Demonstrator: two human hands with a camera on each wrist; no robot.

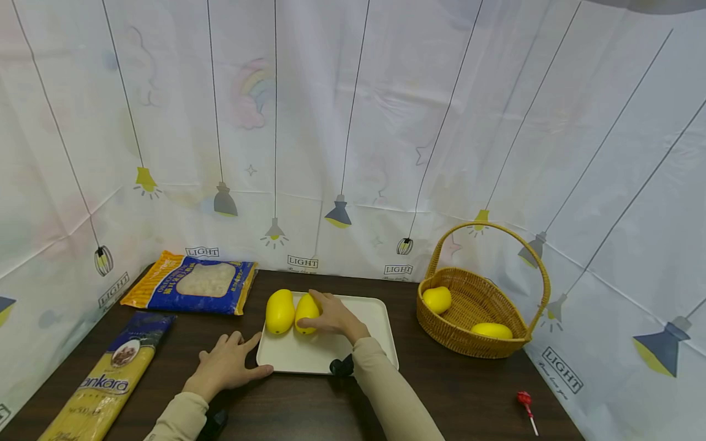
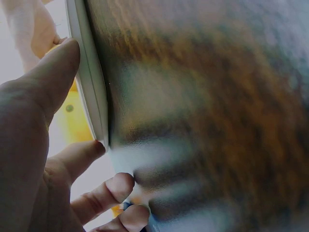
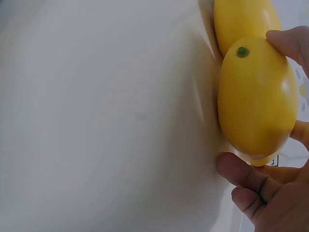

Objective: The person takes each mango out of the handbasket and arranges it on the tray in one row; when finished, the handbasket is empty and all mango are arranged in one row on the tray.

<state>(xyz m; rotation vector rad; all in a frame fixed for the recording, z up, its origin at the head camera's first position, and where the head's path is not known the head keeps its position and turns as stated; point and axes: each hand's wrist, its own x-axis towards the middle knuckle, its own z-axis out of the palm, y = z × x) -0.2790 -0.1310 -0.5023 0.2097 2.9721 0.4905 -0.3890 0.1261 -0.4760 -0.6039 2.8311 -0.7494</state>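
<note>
Right hand (image 1: 334,315): thumb and fingers clamped round the right-hand yellow fruit (image 1: 304,311) on the white tray (image 1: 375,324), just beside a second yellow fruit (image 1: 279,312). Left hand (image 1: 223,365): fingers apart at the tray's left rim. Looks like you're mid-handling; picking or placing, can't tell. Next calls for even grip, steady tray. Readable: "ankara" on the yellow pack (image 1: 110,373), "LIGHT" on the backdrop (image 1: 302,262).

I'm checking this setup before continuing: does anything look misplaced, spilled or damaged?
Only the red lollipop looks slightly odd: it lies alone on the table, near its right edge, outside both basket and tray. No spill or damage is visible.
</note>
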